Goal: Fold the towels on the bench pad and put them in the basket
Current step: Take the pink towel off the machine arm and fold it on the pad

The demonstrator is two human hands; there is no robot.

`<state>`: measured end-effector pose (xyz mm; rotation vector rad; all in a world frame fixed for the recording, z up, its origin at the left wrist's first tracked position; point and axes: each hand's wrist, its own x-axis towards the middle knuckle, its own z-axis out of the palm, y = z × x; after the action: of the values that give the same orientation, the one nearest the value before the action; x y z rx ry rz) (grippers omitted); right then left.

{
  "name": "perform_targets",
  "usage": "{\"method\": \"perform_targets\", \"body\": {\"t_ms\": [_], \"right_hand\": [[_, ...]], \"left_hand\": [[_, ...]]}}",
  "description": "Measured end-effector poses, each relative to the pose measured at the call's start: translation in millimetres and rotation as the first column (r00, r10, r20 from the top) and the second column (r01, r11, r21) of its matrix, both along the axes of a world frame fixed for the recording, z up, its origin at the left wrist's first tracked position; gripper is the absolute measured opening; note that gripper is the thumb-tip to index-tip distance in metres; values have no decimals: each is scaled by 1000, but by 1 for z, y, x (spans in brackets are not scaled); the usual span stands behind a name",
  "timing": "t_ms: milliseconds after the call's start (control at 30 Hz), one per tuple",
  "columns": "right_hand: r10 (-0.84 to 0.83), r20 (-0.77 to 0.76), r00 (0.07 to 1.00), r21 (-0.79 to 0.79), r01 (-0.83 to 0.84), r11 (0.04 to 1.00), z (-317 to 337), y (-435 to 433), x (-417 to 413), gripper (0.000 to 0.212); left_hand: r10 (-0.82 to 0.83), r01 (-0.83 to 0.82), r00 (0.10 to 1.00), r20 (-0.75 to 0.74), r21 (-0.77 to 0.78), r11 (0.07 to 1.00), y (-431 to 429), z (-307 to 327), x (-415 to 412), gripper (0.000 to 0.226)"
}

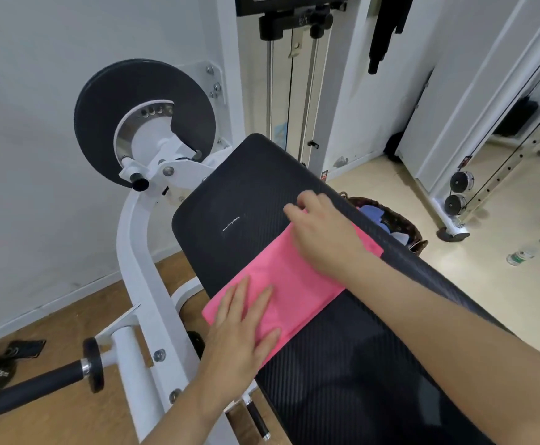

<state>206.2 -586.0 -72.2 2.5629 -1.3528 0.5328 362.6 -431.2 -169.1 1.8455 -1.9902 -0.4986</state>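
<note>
One pink towel [294, 284] is in play, and it lies flat across the black bench pad [246, 187], running at a slant from the near left edge toward the far right edge. It looks already doubled into a long strip. The left hand [243, 319] presses down on the near end, palm flat, fingers straight and a little spread. The right hand [323, 232] rests on the far end, fingers reaching past the cloth's edge onto the pad, fairly straight, with nothing curled round the fabric that I can see. So the towel sits under both palms, with a bare stretch of pink between them.

By my reading this is light, soft, limp cloth: it will sag and slide apart if lifted by one corner, and the pad's smooth cover may let it slip. The sensible hold is a pinch at both corners of one short end. The basket [400, 223] waits on the floor just beyond the pad's right side, with other cloths inside.
</note>
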Motion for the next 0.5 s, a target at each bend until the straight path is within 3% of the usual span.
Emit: {"method": "perform_targets", "body": {"t_ms": [67,233,267,333,367,400,433,500], "right_hand": [[75,-63,995,37,-73,997,-17,13,1,22],[58,-133,989,190,-32,981,-35,18,-8,49],[70,-73,995,244,-50,969,-32,22,-3,51],[-21,307,951,483,-136,865,-24,38,13,48],[-196,526,827,652,-244,718,-19,47,22,45],[-415,628,658,756,-389,526,-18,55,30,43],[-611,613,501,780,-504,370,-21,60,36,42],[-817,514,261,738,-620,267,-30,59,38,41]], "left_hand": [[-12,7,997,78,65,998,-11,-2,-2,75],[-30,1,990,135,210,978,-22,-6,-1,91],[-32,2,991,129,225,974,-22,-6,0,92],[-34,6,993,117,234,972,-23,-4,0,94],[-35,9,993,112,228,974,-23,-3,0,94],[-35,10,994,107,225,974,-23,-4,0,93],[-39,15,994,102,222,975,-23,-5,1,91],[-25,13,998,59,195,981,-23,-9,6,82]]}}
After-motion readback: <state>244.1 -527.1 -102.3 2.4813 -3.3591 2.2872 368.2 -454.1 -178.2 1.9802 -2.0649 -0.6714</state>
